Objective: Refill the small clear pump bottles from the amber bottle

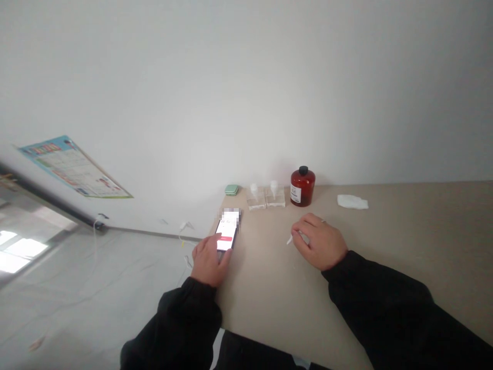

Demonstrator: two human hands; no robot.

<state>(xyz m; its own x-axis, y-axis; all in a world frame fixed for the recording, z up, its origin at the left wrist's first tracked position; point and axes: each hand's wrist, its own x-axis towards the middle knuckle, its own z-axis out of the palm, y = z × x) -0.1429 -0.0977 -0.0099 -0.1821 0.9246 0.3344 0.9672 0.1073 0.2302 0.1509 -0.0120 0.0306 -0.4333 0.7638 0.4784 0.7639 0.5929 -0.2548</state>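
Note:
A smartphone (227, 234) with a lit white screen and a red button lies near the table's left edge. My left hand (210, 261) grips its lower end, thumb along the right side and one fingertip over the screen. To the right, just above the tabletop, my right hand (320, 241) is closed in a pinch. A small thin white piece (289, 239) pokes out from its fingertips; its kind is too small to make out. Beyond that hand stands a dark red bottle (302, 188) with a black cap and a white label.
Two clear stands (256, 199) with white-topped pieces sit left of the bottle. A small green case (231, 190) rests in the back left corner. Folded white tissue (352, 202) lies at the right. The wall bounds the table (265, 288) behind; a white cable (185, 226) hangs left.

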